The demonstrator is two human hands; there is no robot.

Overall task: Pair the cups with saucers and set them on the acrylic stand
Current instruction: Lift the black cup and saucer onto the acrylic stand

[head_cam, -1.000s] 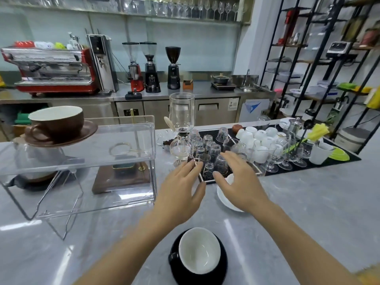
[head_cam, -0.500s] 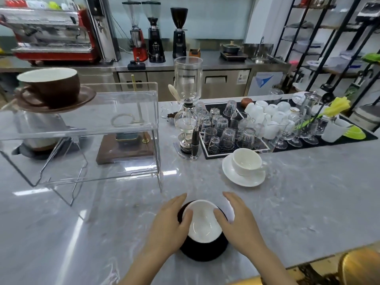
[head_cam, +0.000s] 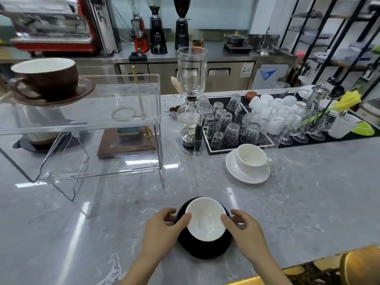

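A black cup with a white inside (head_cam: 205,220) sits on a black saucer (head_cam: 203,248) near the front edge of the counter. My left hand (head_cam: 162,229) grips the saucer's left side, thumb on the cup rim. My right hand (head_cam: 244,229) holds the right side the same way. A white cup (head_cam: 249,158) rests on a white saucer (head_cam: 246,173) further back on the right. A brown cup (head_cam: 47,78) on a brown saucer (head_cam: 61,97) stands on the top shelf of the clear acrylic stand (head_cam: 123,112) at the left.
A glass siphon brewer (head_cam: 191,95) stands behind the black cup. A black mat (head_cam: 218,147) holds several upturned glasses and white cups. A wooden base (head_cam: 125,147) sits behind the stand. Coffee machines line the back counter.
My hands drew back from the white cup and saucer to the black pair. Both now close on the black saucer's sides, and the view has tilted down.
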